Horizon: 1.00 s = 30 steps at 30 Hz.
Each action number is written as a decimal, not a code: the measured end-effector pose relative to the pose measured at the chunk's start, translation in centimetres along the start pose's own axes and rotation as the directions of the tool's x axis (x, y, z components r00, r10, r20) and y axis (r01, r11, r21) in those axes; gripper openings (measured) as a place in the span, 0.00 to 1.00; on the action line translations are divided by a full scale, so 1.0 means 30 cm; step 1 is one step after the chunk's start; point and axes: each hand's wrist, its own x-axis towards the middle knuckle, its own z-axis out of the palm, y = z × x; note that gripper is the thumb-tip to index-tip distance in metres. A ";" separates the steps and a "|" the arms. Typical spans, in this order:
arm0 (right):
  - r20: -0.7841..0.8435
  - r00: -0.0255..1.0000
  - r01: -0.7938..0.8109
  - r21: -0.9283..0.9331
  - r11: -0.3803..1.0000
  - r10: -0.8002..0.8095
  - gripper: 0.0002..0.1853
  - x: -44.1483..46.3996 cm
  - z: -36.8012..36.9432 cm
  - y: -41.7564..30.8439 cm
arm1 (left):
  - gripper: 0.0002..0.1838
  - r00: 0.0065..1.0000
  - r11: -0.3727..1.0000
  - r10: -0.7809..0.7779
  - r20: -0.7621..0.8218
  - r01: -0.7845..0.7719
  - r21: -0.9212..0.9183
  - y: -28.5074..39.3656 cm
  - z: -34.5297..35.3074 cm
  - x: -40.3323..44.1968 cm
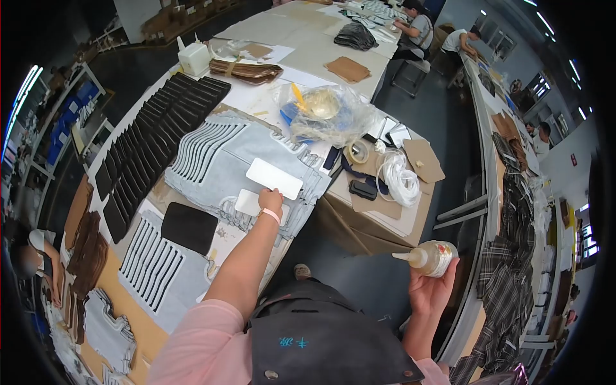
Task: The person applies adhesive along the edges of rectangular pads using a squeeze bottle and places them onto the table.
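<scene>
My left hand [271,201] reaches over the table with its fingers pinched at the lower edge of a white rectangular card [274,177]. A second white card [249,201] lies partly under that hand, on a stack of grey cut pieces [224,156] with dark-lined strips. Off to the right, beyond the table edge, my right hand [431,287] is wrapped round a squeeze glue bottle [435,258]. The bottle is tilted on its side, its pale nozzle pointing left. A black rounded panel [189,228] lies left of my left forearm.
Rows of black strips [163,135] cover the table's left side. Farther back are a plastic-wrapped bowl [321,106] and a white container [194,58]. A side stand holds a tape roll [357,152] and white cord [399,179]. Other people [417,29] sit at work beyond.
</scene>
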 end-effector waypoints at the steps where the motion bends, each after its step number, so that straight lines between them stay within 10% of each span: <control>1: -0.008 1.000 -0.007 0.008 1.000 0.007 0.26 0.004 -0.003 0.001 | 0.06 1.000 0.999 0.017 -0.020 -0.016 0.032 -0.006 -0.001 -0.010; 15: 0.075 0.981 -0.179 0.004 0.984 0.179 0.26 0.035 0.035 0.098 | 0.10 0.977 0.966 0.185 0.106 -0.201 0.163 0.042 -0.313 -0.202; 18: 0.092 0.970 -0.224 -0.022 0.974 0.225 0.26 0.030 0.046 0.126 | 0.05 0.883 0.783 0.444 0.149 -0.464 0.415 0.021 -0.637 -0.282; 23: 0.113 0.944 -0.308 -0.039 0.951 0.310 0.25 0.007 0.070 0.208 | 0.27 0.956 0.105 0.198 0.217 -0.241 0.965 -0.046 -1.027 -0.526; 30: 0.181 0.890 -0.406 -0.104 0.908 0.419 0.25 -0.040 0.127 0.293 | 0.37 0.929 -0.062 0.278 0.245 -0.237 0.969 -0.106 -1.072 -0.643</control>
